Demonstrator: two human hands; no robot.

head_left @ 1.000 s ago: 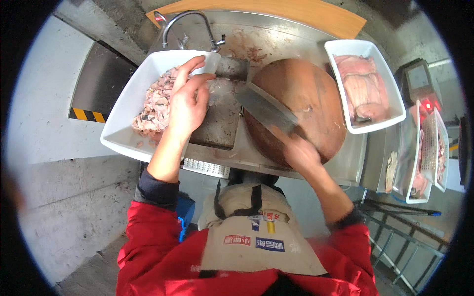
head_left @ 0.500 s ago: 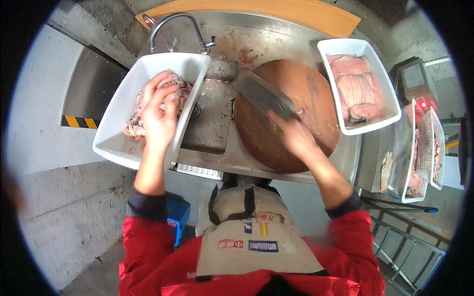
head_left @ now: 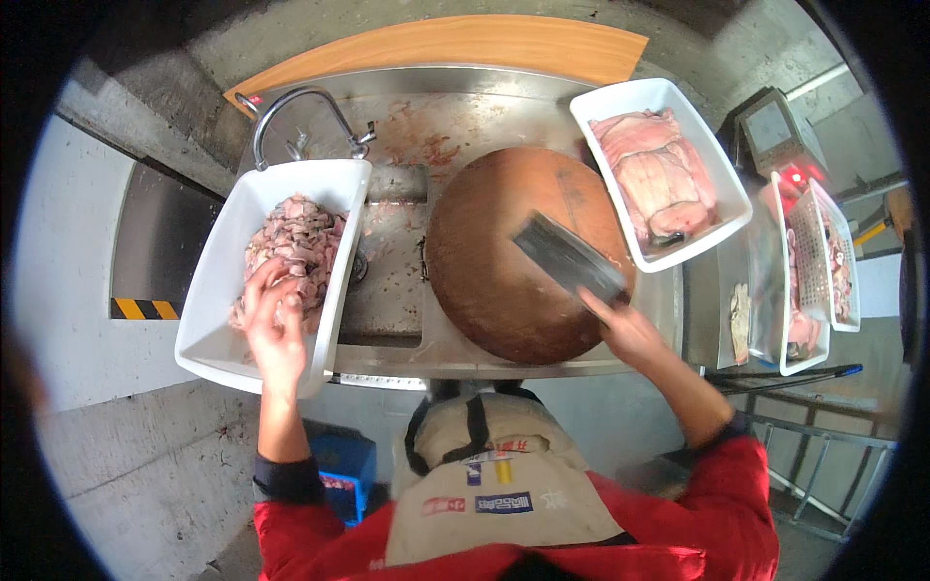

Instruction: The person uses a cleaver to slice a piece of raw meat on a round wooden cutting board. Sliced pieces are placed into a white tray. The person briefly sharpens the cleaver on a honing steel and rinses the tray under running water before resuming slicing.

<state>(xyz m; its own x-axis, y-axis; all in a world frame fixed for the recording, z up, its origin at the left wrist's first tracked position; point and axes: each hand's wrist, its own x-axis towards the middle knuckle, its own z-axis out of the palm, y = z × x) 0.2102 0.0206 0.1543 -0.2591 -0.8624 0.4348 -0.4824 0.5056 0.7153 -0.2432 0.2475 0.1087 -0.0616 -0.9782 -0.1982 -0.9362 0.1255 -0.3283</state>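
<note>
My left hand (head_left: 275, 320) is inside the white tub (head_left: 208, 320) at the left, fingers loosely bent and apart. Its fingertips are at the near edge of a heap of chopped pinkish meat (head_left: 295, 237) with dark skin bits, and nothing shows in its grasp. My right hand (head_left: 625, 329) grips the handle of a broad dark cleaver (head_left: 567, 254), its blade over the right part of the round wooden chopping block (head_left: 494, 281). Whether the blade touches the wood I cannot tell. Just right of the block, a second white tub (head_left: 722, 208) holds large pale pink slabs of meat (head_left: 654, 174).
Behind the left tub a curved metal faucet (head_left: 300, 97) rises beside the steel sink (head_left: 383, 300). Meat scraps (head_left: 417, 136) litter the steel counter at the back. A scale (head_left: 770, 126) and white baskets (head_left: 809, 353) stand at the right; a blue crate (head_left: 349, 465) sits below.
My left hand has drawn back from the top of the heap toward its near edge, uncovering more pieces. The cleaver has swung rightward across the block. The whole view has shifted a little.
</note>
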